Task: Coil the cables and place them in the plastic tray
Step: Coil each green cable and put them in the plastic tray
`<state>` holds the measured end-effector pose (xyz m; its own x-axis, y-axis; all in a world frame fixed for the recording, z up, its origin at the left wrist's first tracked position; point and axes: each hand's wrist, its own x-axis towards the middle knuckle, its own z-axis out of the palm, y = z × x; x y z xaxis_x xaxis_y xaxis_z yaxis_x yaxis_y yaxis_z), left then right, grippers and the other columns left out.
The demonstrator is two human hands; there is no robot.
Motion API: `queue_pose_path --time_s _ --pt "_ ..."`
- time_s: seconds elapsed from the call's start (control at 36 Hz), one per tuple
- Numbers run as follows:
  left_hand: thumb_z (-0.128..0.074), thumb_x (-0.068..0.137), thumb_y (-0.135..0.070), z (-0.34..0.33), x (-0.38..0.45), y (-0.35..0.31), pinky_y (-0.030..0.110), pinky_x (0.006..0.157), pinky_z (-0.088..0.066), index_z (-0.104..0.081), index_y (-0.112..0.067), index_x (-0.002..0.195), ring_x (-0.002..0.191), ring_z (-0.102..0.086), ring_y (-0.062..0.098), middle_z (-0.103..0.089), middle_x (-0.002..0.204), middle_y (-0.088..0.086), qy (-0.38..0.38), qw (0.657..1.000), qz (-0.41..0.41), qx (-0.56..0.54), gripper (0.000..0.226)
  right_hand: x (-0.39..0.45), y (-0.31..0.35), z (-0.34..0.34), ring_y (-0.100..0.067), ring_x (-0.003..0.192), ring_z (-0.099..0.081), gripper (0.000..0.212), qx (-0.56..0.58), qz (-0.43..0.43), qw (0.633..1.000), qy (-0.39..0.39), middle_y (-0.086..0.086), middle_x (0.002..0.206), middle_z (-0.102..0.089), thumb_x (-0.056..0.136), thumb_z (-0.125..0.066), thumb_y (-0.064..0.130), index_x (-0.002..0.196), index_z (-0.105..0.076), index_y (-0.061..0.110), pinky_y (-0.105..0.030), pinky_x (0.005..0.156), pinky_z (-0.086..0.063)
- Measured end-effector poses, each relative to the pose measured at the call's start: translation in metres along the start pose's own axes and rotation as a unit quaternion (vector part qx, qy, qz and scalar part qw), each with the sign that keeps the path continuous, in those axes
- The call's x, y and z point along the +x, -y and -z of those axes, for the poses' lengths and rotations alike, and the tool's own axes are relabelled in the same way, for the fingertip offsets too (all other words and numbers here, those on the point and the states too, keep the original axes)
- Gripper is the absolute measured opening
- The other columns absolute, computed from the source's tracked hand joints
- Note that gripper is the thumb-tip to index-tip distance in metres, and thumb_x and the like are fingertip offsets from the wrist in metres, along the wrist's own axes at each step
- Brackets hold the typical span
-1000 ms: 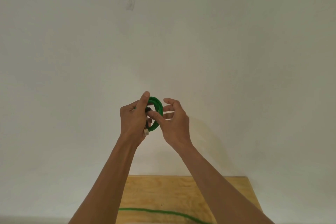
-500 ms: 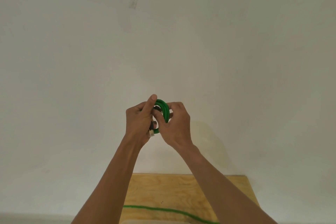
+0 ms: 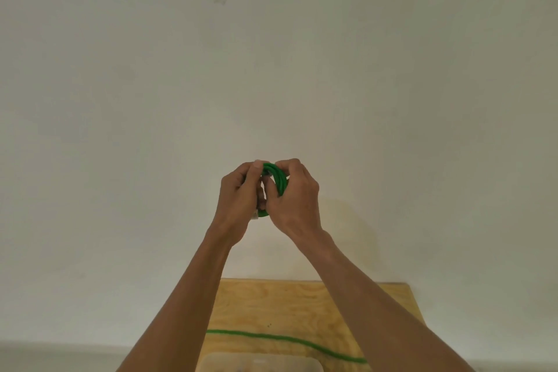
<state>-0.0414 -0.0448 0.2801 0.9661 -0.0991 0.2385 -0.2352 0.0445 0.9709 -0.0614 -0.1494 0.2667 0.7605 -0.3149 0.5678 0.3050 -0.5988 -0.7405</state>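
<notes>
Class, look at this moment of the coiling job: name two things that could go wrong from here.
1. Both hands, left and right, pinch the small green coil held up against the wall; if either grip loosens, the loops may spring open.
2. A straight green cable lies across the wooden table below, near the tray; lowering the coil could snag or drag it.

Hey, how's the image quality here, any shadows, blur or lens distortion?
Head view: soft, even light; a faint shadow on the wall right of the hands; the coil reads sharp; the tray at the bottom edge looks hazy; the table edges splay from the wide angle.
</notes>
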Motion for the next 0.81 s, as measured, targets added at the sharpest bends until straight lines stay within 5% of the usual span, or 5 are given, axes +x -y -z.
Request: queue_pose_path --time_s 0.11,0.42,0.56,0.72,0.81 --pt "-0.056 0.101 -0.027 0.006 0.001 0.007 0.028 0.050 -0.040 -0.077 -0.020 0.096 0.058 -0.049 0.019 -0.055 0.065 0.012 0.016 0.998 -0.022 0.048 0.022 -0.006 -0.008 -0.002 -0.013 0.071 -0.054 0.014 0.005 0.007 1.000 -0.027 0.000 0.086 -0.061 0.089 -0.071 0.018 0.090 -0.060 0.010 -0.014 0.062 -0.042" --pt "-0.061 0.099 -0.022 0.015 -0.008 0.026 0.022 0.054 -0.046 -0.075 -0.020 0.108 0.060 -0.051 0.009 -0.060 0.067 -0.004 0.014 0.999 0.010 0.027 0.017 -0.013 -0.020 -0.008 -0.009 0.062 -0.053 0.011 0.017 -0.011 0.999 -0.026 -0.005 0.074 -0.062 0.084 -0.077 0.011 0.078 -0.067 0.008 -0.013 0.060 -0.042" --pt "-0.061 0.098 -0.014 0.023 -0.012 0.036 0.025 0.056 -0.048 -0.075 -0.022 0.104 0.062 -0.051 0.013 -0.064 0.069 -0.003 0.004 0.999 0.035 0.039 0.018 -0.023 -0.022 -0.018 -0.014 0.072 -0.061 0.012 0.013 -0.023 1.000 0.000 -0.006 0.089 -0.069 0.086 -0.075 0.012 0.097 -0.073 0.007 -0.008 0.065 -0.044" --pt "-0.064 0.096 -0.014 0.034 -0.017 0.052 0.029 0.064 -0.051 -0.077 -0.020 0.101 0.076 -0.058 0.016 -0.070 0.091 0.008 -0.020 0.994 0.108 -0.020 0.015 -0.037 -0.029 -0.033 -0.022 0.069 -0.061 0.009 -0.005 -0.006 1.000 -0.003 -0.010 0.077 -0.067 0.086 -0.074 0.011 0.091 -0.075 0.003 -0.031 0.064 -0.050" --pt "-0.055 0.102 -0.027 0.040 -0.021 0.058 0.034 0.072 -0.053 -0.076 -0.017 0.102 0.080 -0.063 0.016 -0.073 0.093 0.006 -0.010 0.990 0.138 -0.031 0.024 -0.047 -0.033 -0.044 -0.021 0.065 -0.059 0.007 -0.034 0.005 0.999 -0.005 -0.008 0.072 -0.065 0.087 -0.073 0.010 0.089 -0.077 0.005 -0.027 0.061 -0.046"
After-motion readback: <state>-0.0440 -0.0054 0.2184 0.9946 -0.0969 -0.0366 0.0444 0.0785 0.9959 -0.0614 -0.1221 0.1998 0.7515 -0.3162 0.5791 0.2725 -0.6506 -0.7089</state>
